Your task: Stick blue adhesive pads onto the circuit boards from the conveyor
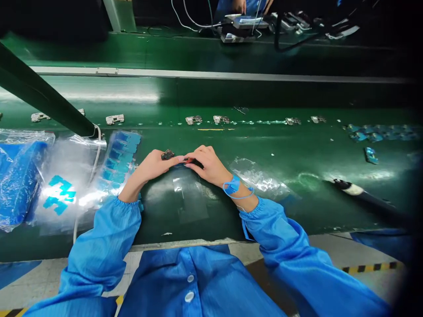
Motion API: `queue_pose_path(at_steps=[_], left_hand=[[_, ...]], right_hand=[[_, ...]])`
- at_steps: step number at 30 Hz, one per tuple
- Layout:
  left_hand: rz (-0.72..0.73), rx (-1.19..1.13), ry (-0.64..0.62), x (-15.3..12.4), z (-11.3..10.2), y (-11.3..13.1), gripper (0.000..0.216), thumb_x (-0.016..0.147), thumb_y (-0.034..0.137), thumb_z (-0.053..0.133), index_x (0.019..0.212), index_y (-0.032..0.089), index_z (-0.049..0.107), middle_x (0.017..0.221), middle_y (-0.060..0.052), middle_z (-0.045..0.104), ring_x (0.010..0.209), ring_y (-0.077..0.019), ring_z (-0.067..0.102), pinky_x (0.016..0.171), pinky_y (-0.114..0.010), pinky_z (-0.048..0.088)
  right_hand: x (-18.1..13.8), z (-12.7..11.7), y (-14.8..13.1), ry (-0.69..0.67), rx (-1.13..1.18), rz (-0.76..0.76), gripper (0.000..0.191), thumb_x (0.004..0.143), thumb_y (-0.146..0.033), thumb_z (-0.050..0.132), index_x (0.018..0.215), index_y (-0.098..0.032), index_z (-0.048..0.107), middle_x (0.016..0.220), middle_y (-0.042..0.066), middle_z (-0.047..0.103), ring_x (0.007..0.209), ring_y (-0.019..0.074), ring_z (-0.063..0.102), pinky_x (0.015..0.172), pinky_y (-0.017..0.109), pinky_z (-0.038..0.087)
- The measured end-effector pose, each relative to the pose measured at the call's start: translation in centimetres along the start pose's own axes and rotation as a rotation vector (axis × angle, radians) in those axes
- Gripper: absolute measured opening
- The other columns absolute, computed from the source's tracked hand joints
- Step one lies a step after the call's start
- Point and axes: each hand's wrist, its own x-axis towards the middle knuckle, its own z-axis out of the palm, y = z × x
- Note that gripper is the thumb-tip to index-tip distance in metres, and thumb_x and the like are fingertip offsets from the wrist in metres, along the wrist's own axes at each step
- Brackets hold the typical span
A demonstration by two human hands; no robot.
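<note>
Two hands meet over the green work surface (297, 176) in the head view. The left hand (153, 165) pinches a small dark part (167, 154) between thumb and fingers, just above the surface at centre. The right hand (206, 165), curled closed, grips a thin red-tipped tool (187, 161) whose tip touches the left fingertips; a blue wrist strap (234, 186) circles that wrist. Seven small grey parts (115, 119) lie in a row along the belt beyond the hands. One sheet of blue stickers (120, 158) lies just left of the left hand, beside one clear bag (62, 189). One black-and-white pen-shaped tool (350, 188) rests well right.
</note>
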Motion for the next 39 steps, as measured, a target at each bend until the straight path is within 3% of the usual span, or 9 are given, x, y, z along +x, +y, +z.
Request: queue_pose_path(at_steps=[7, 16, 18, 21, 24, 26, 29, 32, 39], left_hand=[[-0.045, -0.114, 0.027, 0.4, 0.5, -0.3, 0.062, 0.081, 0.073, 0.086, 0.105, 0.016, 0.084, 0.061, 0.003, 0.054, 0.060, -0.0119, 0.043, 0.060, -0.029, 0.029], [0.105, -0.021, 0.230, 1.3, 0.3, -1.4, 0.026, 0.078, 0.042, 0.086, 0.084, 0.016, 0.081, 0.074, -0.005, 0.076, 0.070, -0.0175, 0.064, 0.070, -0.030, 0.043], [0.102, 0.039, 0.281, 1.5, 0.1, -1.6, 0.020, 0.079, 0.036, 0.084, 0.083, 0.016, 0.080, 0.068, -0.003, 0.071, 0.067, -0.0171, 0.061, 0.069, -0.031, 0.040], [0.156, 0.067, 0.411, 1.4, 0.3, -1.4, 0.027, 0.083, 0.030, 0.084, 0.107, 0.017, 0.081, 0.069, 0.002, 0.066, 0.066, -0.0151, 0.057, 0.072, -0.030, 0.040], [0.283, -0.116, 0.504, 0.8, 1.3, -0.6, 0.042, 0.095, 0.038, 0.082, 0.133, 0.022, 0.074, 0.077, 0.004, 0.065, 0.066, -0.0134, 0.057, 0.071, -0.028, 0.043], [0.338, -0.281, 0.424, 0.1, 2.3, 0.2, 0.044, 0.102, 0.048, 0.078, 0.138, 0.024, 0.072, 0.075, 0.004, 0.062, 0.061, -0.0122, 0.052, 0.064, -0.027, 0.041], [0.349, -0.333, 0.249, -0.6, 3.5, 0.9, 0.041, 0.099, 0.057, 0.083, 0.120, 0.022, 0.080, 0.068, 0.004, 0.060, 0.056, -0.0104, 0.048, 0.058, -0.027, 0.039], [0.296, -0.297, 0.239, -0.7, 4.0, 1.0, 0.042, 0.090, 0.058, 0.093, 0.089, 0.018, 0.081, 0.063, 0.002, 0.062, 0.056, -0.0092, 0.051, 0.057, -0.026, 0.040], [0.242, -0.343, 0.284, -0.3, 3.7, 0.5, 0.038, 0.089, 0.053, 0.093, 0.089, 0.017, 0.083, 0.061, 0.002, 0.062, 0.053, -0.0074, 0.051, 0.051, -0.023, 0.039]], right_hand=[[0.1, -0.7, -0.5, 0.087, -0.004, -0.111, 0.013, 0.113, -0.026, 0.074, 0.102, -0.022, 0.069, 0.122, 0.007, 0.082, 0.119, 0.0284, 0.070, 0.101, 0.046, 0.044], [-0.3, -1.2, -1.4, 0.184, -0.004, -0.134, 0.017, 0.107, -0.029, 0.080, 0.090, -0.024, 0.079, 0.129, 0.012, 0.073, 0.122, 0.0335, 0.059, 0.102, 0.053, 0.048], [-0.2, -1.3, -2.1, 0.222, 0.148, -0.071, 0.022, 0.105, -0.038, 0.083, 0.087, -0.025, 0.080, 0.107, 0.010, 0.072, 0.106, 0.0295, 0.061, 0.095, 0.050, 0.050], [0.1, -1.3, -3.1, 0.337, 0.504, 0.170, 0.039, 0.096, -0.059, 0.090, 0.084, -0.025, 0.076, 0.081, 0.003, 0.063, 0.079, 0.0218, 0.057, 0.079, 0.042, 0.051], [0.7, -1.0, -3.7, 0.420, 0.794, 0.443, 0.053, 0.082, -0.070, 0.098, 0.087, -0.024, 0.072, 0.079, 0.001, 0.067, 0.073, 0.0186, 0.060, 0.071, 0.037, 0.052], [0.9, -0.8, -3.8, 0.381, 0.924, 0.530, 0.059, 0.076, -0.071, 0.101, 0.091, -0.023, 0.071, 0.080, 0.001, 0.071, 0.075, 0.0188, 0.066, 0.074, 0.035, 0.057], [0.9, -0.5, -3.9, 0.284, 1.034, 0.528, 0.056, 0.080, -0.065, 0.101, 0.095, -0.022, 0.069, 0.083, 0.002, 0.076, 0.081, 0.0202, 0.075, 0.083, 0.036, 0.061], [0.5, -0.5, -4.0, 0.211, 1.005, 0.463, 0.044, 0.090, -0.054, 0.096, 0.101, -0.020, 0.070, 0.091, 0.004, 0.080, 0.088, 0.0210, 0.078, 0.088, 0.036, 0.060], [0.3, -1.1, -4.1, 0.335, 0.704, 0.378, 0.025, 0.101, -0.046, 0.081, 0.097, -0.022, 0.075, 0.094, 0.003, 0.077, 0.084, 0.0198, 0.069, 0.081, 0.038, 0.057]])
